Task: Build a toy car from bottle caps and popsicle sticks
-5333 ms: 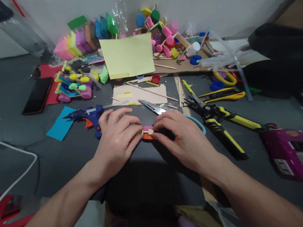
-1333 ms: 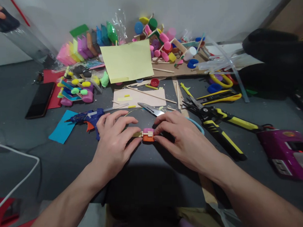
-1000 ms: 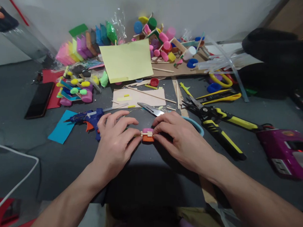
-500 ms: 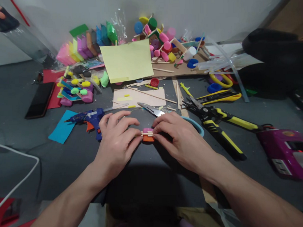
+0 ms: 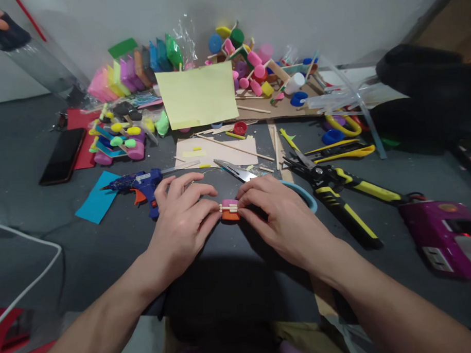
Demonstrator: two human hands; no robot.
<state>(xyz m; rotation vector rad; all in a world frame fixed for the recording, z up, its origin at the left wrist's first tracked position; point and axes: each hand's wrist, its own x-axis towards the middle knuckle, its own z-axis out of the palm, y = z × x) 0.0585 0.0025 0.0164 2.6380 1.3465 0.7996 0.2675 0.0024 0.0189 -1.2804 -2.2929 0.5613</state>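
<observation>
A small pink and orange piece with short pale sticks [image 5: 230,209] across it sits between my two hands, near the middle of the dark table. My left hand [image 5: 186,214] pinches its left end with thumb and index finger, the other fingers curled loosely above. At its right end, the thumb and fingertips of my right hand [image 5: 271,208] close on it. Scissors [image 5: 237,169] with a light blue handle lie partly under my right hand. A blue glue gun [image 5: 141,187] rests just left of my left hand, on a blue paper sheet [image 5: 97,199].
Black and yellow cutters [image 5: 336,193] and a yellow utility knife [image 5: 335,152] lie to the right, beside a purple box [image 5: 446,236]. Behind are a pale card [image 5: 219,151], a yellow sheet [image 5: 197,95] and colourful clay pieces [image 5: 118,139]. A phone [image 5: 62,154] lies at left.
</observation>
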